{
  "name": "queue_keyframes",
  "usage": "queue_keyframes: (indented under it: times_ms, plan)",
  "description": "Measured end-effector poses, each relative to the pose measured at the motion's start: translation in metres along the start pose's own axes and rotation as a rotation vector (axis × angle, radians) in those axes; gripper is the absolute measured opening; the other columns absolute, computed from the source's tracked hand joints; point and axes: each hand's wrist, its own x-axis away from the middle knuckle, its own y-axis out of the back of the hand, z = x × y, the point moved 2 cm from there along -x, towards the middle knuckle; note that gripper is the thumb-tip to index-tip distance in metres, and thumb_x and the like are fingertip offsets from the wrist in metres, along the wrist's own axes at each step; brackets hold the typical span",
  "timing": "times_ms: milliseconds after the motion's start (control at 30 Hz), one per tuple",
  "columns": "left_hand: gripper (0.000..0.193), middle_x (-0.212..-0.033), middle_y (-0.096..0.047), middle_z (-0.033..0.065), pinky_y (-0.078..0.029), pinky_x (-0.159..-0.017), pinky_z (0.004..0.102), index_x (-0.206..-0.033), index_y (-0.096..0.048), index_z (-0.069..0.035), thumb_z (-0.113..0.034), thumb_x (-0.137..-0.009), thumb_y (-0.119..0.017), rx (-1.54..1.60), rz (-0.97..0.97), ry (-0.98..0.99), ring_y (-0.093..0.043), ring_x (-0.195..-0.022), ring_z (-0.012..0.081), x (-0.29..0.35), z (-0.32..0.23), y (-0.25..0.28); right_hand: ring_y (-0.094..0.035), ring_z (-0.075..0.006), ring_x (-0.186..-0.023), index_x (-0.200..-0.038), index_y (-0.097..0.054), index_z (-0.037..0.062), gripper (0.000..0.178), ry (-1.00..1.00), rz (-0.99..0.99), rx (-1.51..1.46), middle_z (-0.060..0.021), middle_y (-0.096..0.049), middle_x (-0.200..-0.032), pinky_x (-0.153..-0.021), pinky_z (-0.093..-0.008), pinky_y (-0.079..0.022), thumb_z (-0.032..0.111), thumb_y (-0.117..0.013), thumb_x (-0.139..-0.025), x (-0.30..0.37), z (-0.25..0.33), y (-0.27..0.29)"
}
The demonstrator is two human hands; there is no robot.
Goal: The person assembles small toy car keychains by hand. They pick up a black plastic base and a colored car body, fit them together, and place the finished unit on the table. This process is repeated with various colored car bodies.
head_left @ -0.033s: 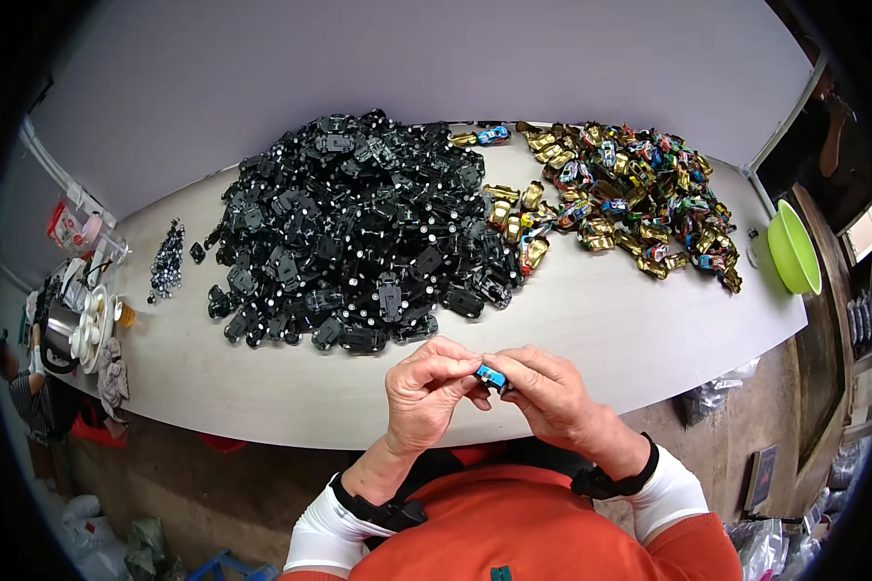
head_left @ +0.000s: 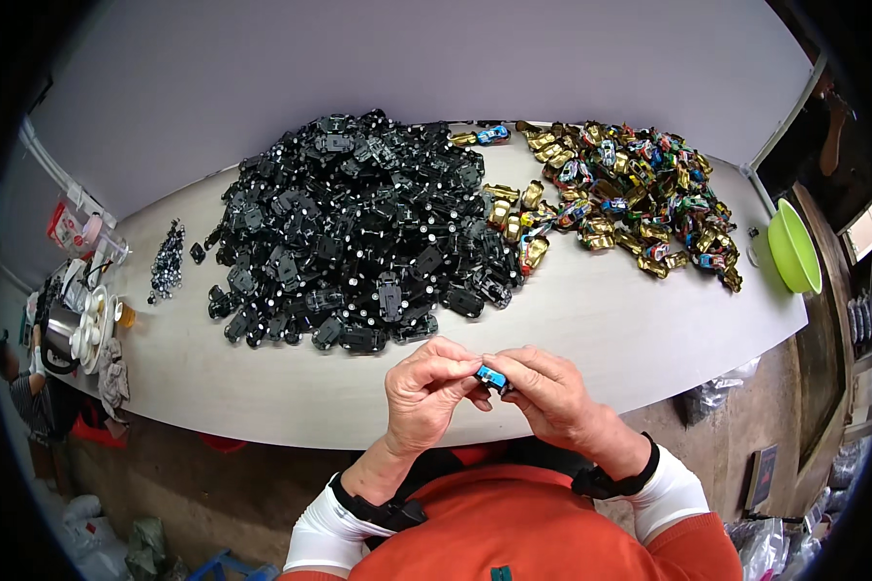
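My left hand [head_left: 426, 392] and my right hand [head_left: 543, 392] meet above the table's near edge, fingertips pinched together on a small blue toy car [head_left: 492, 376]. Most of the car is hidden by my fingers. Beyond my hands lies a big heap of black toy car chassis [head_left: 349, 232] with white wheels. To its right spreads a pile of gold and coloured toy car bodies [head_left: 620, 189].
The pale table [head_left: 601, 320] curves across the view. A small pile of dark tiny parts [head_left: 168, 261] lies at the left. A green bowl [head_left: 793, 247] sits at the right end. A kettle and white cups [head_left: 73, 324] stand at the far left edge.
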Motion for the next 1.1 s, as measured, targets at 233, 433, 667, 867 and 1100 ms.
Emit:
queue_keyframes:
  times_ms: [233,433,667,867,1100]
  plan:
    - [0.011,-0.084,-0.055,0.0116,-0.056,-0.049,0.0249,-0.088,-0.061,0.003,0.009,-0.081,-0.055,-0.042,-0.039,0.094,-0.061,-0.063,0.0165,-0.004,-0.007,-0.009,-0.06,-0.0273,-0.079,-0.117,-0.051,0.0013,0.056,-0.023,0.009,-0.053,-0.0133,-0.059,-0.096,-0.064,-0.0329,-0.051,-0.011,-0.064,-0.064,0.002,0.002,0.003]
    - [0.006,-0.076,-0.055,0.0061,-0.043,-0.039,0.0187,-0.086,-0.06,0.002,0.006,-0.082,-0.057,0.069,-0.113,0.302,-0.055,-0.055,0.0089,-0.006,-0.004,-0.005,-0.057,-0.0249,-0.073,-0.121,-0.048,0.0001,0.05,-0.188,0.008,-0.21,-0.014,-0.057,-0.09,-0.063,-0.0315,-0.048,-0.011,-0.058,-0.073,0.011,-0.002,-0.004]
    - [0.012,-0.08,-0.057,0.0059,-0.037,-0.035,0.0178,-0.095,-0.054,0.001,-0.002,-0.084,-0.058,0.068,-0.149,0.638,-0.051,-0.048,0.0069,-0.007,0.016,0.003,-0.053,-0.0115,-0.064,-0.122,-0.042,-0.0072,0.039,-0.724,0.207,-0.541,-0.0077,-0.059,-0.077,-0.055,-0.0272,-0.044,0.008,-0.05,-0.087,0.017,-0.045,-0.01]
    - [0.012,-0.072,-0.056,0.0075,-0.039,-0.035,0.0187,-0.096,-0.052,0.0,-0.004,-0.086,-0.057,0.276,-0.239,0.726,-0.053,-0.048,0.0098,0.0,0.029,0.031,-0.052,-0.0086,-0.062,-0.11,-0.054,-0.0028,0.028,-0.973,0.16,-0.982,-0.0038,-0.062,-0.078,-0.052,-0.0216,-0.041,0.015,-0.055,-0.088,0.019,-0.045,-0.011]
    - [0.014,-0.073,-0.056,0.0071,-0.041,-0.036,0.0193,-0.096,-0.051,0.001,0.0,-0.084,-0.058,-0.059,-0.338,0.446,-0.054,-0.05,0.0109,0.006,0.028,0.015,-0.053,-0.0048,-0.067,-0.098,-0.064,-0.0017,0.019,-0.817,0.042,-0.407,-0.0036,-0.064,-0.08,-0.056,-0.0215,-0.043,0.007,-0.061,-0.082,0.023,-0.035,-0.023]
